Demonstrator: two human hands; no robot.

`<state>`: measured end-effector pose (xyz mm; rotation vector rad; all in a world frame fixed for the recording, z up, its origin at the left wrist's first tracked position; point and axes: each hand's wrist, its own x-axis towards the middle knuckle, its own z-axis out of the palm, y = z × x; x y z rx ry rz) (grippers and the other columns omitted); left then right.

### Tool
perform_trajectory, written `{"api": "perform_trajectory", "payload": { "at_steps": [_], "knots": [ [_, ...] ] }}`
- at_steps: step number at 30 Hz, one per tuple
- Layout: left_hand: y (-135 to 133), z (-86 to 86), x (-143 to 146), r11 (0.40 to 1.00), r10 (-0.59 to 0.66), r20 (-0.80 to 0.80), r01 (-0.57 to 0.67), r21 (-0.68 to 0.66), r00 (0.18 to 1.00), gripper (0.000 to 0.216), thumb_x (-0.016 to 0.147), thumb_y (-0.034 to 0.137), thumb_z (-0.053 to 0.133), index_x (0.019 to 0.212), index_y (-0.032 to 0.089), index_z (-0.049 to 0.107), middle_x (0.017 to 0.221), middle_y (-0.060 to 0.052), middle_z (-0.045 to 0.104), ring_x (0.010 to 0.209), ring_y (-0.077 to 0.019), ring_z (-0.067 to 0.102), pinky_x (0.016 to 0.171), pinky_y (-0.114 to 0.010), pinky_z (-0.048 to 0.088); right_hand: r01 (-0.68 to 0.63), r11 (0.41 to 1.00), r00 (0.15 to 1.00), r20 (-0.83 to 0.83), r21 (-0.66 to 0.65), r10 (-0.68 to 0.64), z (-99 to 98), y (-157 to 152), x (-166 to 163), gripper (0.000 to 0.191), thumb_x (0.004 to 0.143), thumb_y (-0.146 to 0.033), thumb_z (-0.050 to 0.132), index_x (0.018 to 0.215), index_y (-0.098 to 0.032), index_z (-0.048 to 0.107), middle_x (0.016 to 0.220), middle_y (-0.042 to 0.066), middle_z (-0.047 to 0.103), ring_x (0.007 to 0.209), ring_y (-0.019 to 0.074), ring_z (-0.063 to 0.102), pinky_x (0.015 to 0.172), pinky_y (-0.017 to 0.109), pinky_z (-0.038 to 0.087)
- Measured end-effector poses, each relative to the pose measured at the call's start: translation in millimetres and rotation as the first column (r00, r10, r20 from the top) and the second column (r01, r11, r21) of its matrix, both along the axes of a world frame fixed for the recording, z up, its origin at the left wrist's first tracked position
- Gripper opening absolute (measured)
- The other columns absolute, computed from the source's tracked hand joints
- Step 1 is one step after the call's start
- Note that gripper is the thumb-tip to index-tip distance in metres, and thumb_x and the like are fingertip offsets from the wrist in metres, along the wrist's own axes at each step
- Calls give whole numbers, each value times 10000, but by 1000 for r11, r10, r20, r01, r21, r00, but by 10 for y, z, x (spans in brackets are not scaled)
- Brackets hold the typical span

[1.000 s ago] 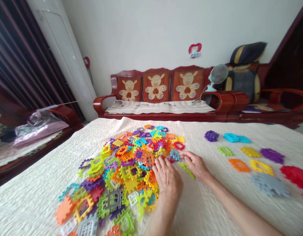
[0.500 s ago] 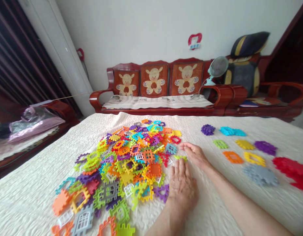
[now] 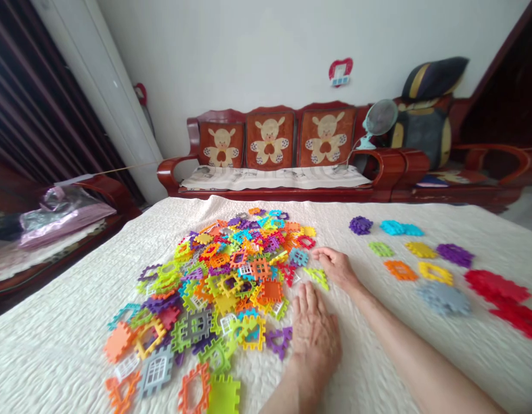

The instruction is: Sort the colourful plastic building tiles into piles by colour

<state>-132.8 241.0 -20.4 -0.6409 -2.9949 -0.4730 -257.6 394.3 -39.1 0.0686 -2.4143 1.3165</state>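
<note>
My left hand (image 3: 316, 325) lies palm down on the cloth at the right edge of a heap of colourful plastic interlocking pieces (image 3: 225, 302), its fingers stretched out and empty. Just beyond its fingertips is a lime-green triangular piece (image 3: 318, 278). A purple triangular piece (image 3: 279, 341) lies left of this hand. My right hand (image 3: 336, 266) rests slightly farther away, fingers pointing left and loosely extended, with no piece visible in them. Its fingertips are close to a teal window-like piece (image 3: 299, 256) at the heap's edge.
On the right, pieces lie grouped by colour: purple (image 3: 361, 225), light blue (image 3: 401, 228), orange (image 3: 400, 270), grey (image 3: 443, 299) and red (image 3: 496, 286), among others. A quilted white cloth (image 3: 67, 339) covers the table. Behind stands a wooden sofa (image 3: 270, 194) with a small fan (image 3: 380, 118).
My left hand has drawn slightly back from the lime-green triangular piece, which now shows more fully. My right hand has shifted slightly left. The view has moved a little.
</note>
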Motion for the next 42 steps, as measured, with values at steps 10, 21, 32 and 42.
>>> {"api": "perform_trajectory", "payload": {
  "at_steps": [10, 21, 32, 42],
  "knots": [
    [-116, 66, -91, 985, -171, -5, 171, 10, 985, 625, 936, 388, 263, 1432, 13, 327, 1505, -214, 309, 1413, -354, 216, 1139, -500, 279, 29, 1000, 1000, -5, 5, -29, -21, 30, -30, 286, 745, -296, 460, 876, -193, 693, 814, 42, 746, 773, 197, 692, 737, 302, 533],
    [40, 2, -43, 994, -97, 15, 96, 48, 995, 636, 898, 311, 305, 1451, 0, 266, 1530, -207, 253, 1431, -334, 172, 1147, -498, 261, 62, 998, 998, 26, -32, -61, 54, -1, -20, 292, 719, -314, 460, 840, -186, 692, 783, 47, 748, 768, 198, 700, 710, 292, 529],
    [46, 44, -142, 991, -100, -3, 100, 88, 995, 608, 899, 312, 329, 1440, 37, 298, 1494, -200, 317, 1398, -320, 245, 1124, -494, 283, -12, 998, 997, 74, 56, 8, 335, -160, 260, 302, 701, -412, 548, 876, -221, 704, 883, 47, 748, 812, 225, 687, 748, 318, 540],
    [-182, 348, -239, 903, 54, 69, -78, 422, 996, 372, 787, 104, 404, 1015, 209, 679, 1001, -36, 682, 901, -159, 616, 840, -258, 501, 113, 976, 993, -21, -187, -119, 621, -441, 565, 309, 754, -381, 530, 956, -200, 676, 934, 79, 737, 887, 227, 684, 810, 326, 535]
  ]
}}
